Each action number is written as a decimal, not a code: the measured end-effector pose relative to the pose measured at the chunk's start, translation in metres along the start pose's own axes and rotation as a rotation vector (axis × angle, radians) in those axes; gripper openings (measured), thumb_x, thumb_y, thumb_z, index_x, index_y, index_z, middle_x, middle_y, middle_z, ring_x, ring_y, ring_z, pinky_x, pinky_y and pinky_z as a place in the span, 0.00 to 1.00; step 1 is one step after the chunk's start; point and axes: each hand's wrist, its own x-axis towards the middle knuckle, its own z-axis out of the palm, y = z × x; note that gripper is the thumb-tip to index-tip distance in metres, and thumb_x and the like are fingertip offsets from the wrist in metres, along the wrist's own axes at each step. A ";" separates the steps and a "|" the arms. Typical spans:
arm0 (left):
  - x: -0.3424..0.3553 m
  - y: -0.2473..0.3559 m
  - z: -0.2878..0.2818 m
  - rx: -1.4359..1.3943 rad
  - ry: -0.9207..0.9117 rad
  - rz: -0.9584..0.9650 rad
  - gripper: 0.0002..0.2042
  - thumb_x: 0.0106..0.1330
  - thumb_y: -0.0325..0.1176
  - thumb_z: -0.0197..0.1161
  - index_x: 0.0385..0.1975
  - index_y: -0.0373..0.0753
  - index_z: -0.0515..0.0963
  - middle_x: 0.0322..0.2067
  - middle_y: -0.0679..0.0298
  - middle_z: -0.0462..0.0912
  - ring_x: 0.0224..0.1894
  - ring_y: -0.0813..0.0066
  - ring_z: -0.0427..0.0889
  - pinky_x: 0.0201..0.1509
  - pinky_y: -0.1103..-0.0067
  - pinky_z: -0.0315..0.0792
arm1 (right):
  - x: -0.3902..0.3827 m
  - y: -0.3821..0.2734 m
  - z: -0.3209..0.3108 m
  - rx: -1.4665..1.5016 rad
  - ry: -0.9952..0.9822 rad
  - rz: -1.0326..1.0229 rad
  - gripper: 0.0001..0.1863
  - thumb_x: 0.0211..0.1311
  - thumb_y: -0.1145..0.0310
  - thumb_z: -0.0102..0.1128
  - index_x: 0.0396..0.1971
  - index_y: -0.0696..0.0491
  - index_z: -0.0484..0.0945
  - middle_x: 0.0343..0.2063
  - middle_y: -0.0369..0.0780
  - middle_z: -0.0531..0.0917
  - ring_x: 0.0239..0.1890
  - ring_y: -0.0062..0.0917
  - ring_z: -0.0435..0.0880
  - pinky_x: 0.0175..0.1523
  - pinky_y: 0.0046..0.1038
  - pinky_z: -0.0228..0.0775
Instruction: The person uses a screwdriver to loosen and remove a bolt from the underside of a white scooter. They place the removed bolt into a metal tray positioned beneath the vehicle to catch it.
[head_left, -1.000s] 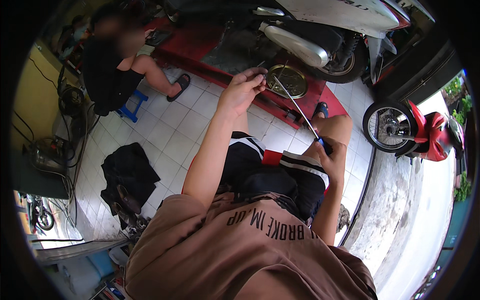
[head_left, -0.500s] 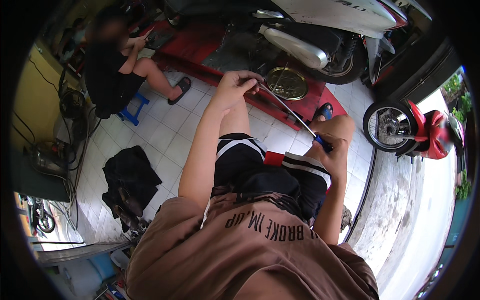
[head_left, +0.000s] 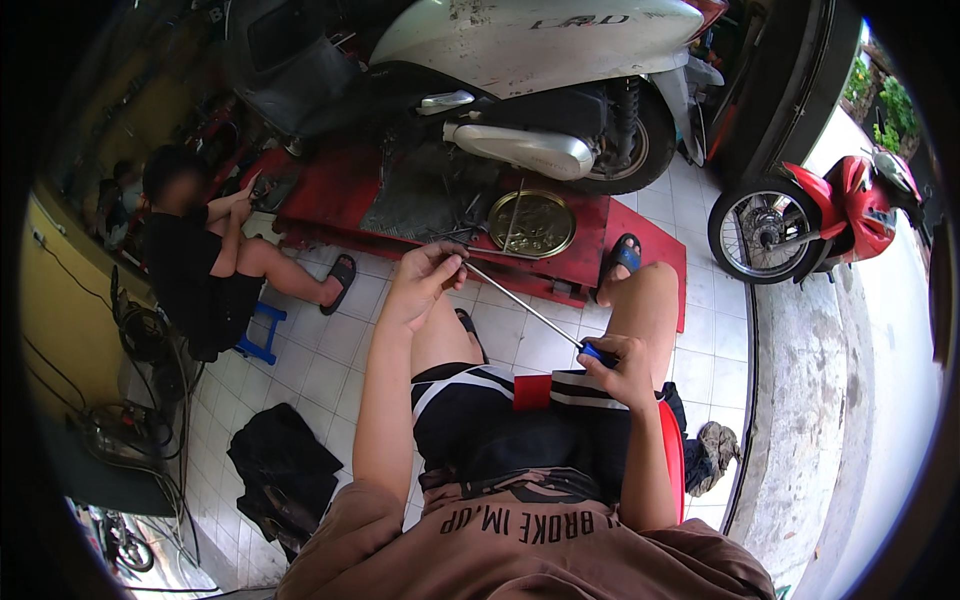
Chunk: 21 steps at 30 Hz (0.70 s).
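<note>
My right hand (head_left: 622, 370) is closed around the blue handle (head_left: 597, 352) of a long screwdriver, above my right thigh. Its thin metal shaft (head_left: 525, 312) slants up and leftward to my left hand (head_left: 425, 280), whose thumb and finger pinch at the tip; whatever small thing may be between them is hidden. Beyond my hands, a round brass-coloured tray (head_left: 531, 224) with small items and a thin rod lies on the red lift platform (head_left: 580, 290), beside a dark mat with tools (head_left: 405, 205).
A white scooter (head_left: 540, 45) stands on the platform. At left, a person (head_left: 200, 250) sits on a blue stool (head_left: 260, 330), near cables and machinery (head_left: 130, 420). A red motorbike (head_left: 850, 205) stands at right by the doorway. Dark cloth (head_left: 280, 465) lies on the tiled floor.
My left hand has come onto the screwdriver's tip, from slightly apart a second ago. The view has tilted up, showing more scooter, so both hands sit lower in the picture.
</note>
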 end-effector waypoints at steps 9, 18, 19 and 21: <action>0.136 -0.045 0.077 -0.345 0.203 -0.026 0.08 0.65 0.34 0.62 0.30 0.38 0.73 0.22 0.73 0.70 0.21 0.89 0.67 0.21 0.88 0.60 | 0.036 0.016 0.039 0.703 -0.061 0.440 0.10 0.59 0.72 0.63 0.28 0.65 0.82 0.19 0.39 0.81 0.21 0.18 0.79 0.28 0.19 0.70; 0.312 -0.055 0.147 0.551 0.405 0.325 0.09 0.56 0.31 0.67 0.33 0.34 0.78 0.24 0.67 0.80 0.24 0.81 0.76 0.29 0.80 0.70 | 0.165 -0.001 -0.001 0.853 0.036 0.393 0.12 0.60 0.70 0.61 0.30 0.66 0.81 0.21 0.43 0.83 0.21 0.22 0.82 0.24 0.21 0.74; 0.318 -0.056 0.153 0.590 0.420 0.321 0.10 0.54 0.30 0.68 0.35 0.35 0.80 0.24 0.66 0.82 0.26 0.80 0.78 0.33 0.79 0.73 | 0.172 -0.003 -0.010 0.836 0.071 0.392 0.12 0.60 0.69 0.62 0.30 0.66 0.81 0.20 0.41 0.83 0.19 0.19 0.81 0.21 0.19 0.69; 0.331 -0.059 0.157 0.679 0.432 0.345 0.11 0.53 0.30 0.68 0.36 0.35 0.81 0.22 0.65 0.82 0.25 0.79 0.78 0.33 0.79 0.73 | 0.191 0.010 -0.016 0.796 0.083 0.359 0.13 0.60 0.68 0.62 0.29 0.65 0.81 0.19 0.40 0.83 0.18 0.17 0.80 0.20 0.17 0.65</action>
